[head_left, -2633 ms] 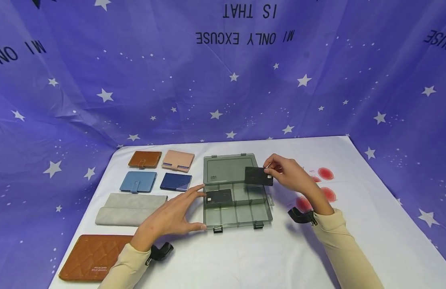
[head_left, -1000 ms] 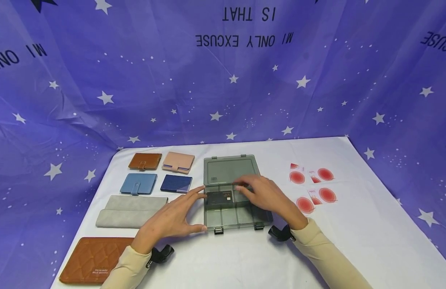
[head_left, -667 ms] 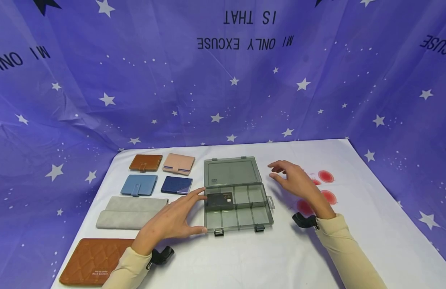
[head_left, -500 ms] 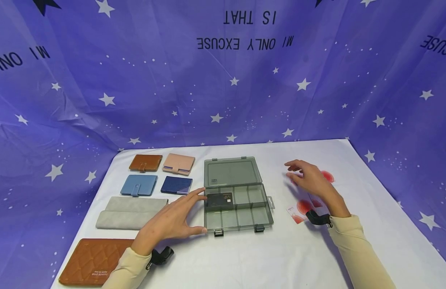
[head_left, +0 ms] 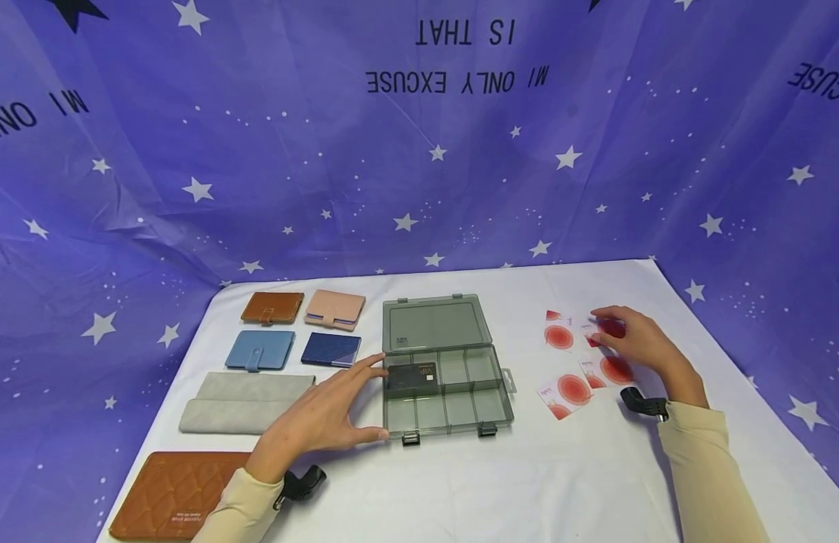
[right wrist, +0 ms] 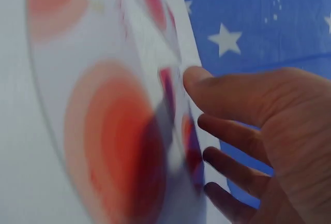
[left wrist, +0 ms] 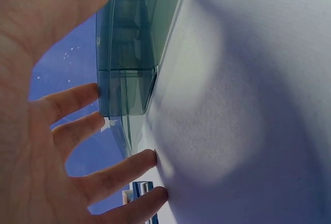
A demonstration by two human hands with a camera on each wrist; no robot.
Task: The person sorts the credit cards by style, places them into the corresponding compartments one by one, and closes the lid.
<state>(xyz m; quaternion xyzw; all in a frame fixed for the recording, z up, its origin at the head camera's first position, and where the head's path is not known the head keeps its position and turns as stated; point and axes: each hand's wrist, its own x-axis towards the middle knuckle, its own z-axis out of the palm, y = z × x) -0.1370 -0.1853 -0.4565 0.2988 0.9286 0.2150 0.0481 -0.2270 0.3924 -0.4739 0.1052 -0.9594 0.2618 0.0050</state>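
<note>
A left hand (head_left: 324, 407) is spread, its thumb and forefinger reaching to the left wall of a shallow translucent grey-green plastic box (head_left: 459, 407) divided into compartments; the fingertips seem to touch that wall. The box stands at the middle of a surface (head_left: 487, 490) covered in white cloth, its see-through lid (head_left: 436, 324) laid back on the far side. A black rectangular card (head_left: 411, 377) marked "VIP" lies over the left compartments of the far row — whether it rests on the dividers or down between them I cannot tell.

The right hand (head_left: 640, 339) is over a red-and-white printed card (head_left: 609, 329), thumb and fingers apart and loosely bent, pinching nothing; contact with the card is hard to judge. Three similar cards lie near it: one to the left (head_left: 559, 335), one nearer the front (head_left: 608, 369), one at the front left (head_left: 565, 394).

Left of the box lie a small brown leather wallet (head_left: 272, 307), a pink wallet (head_left: 335, 309), a light blue wallet (head_left: 259, 350), a dark blue wallet (head_left: 331, 349), a folded pale grey pouch (head_left: 236, 403) and a brown quilted case (head_left: 182, 494). Behind hangs a violet-blue cloth with white stars (head_left: 392, 173).
</note>
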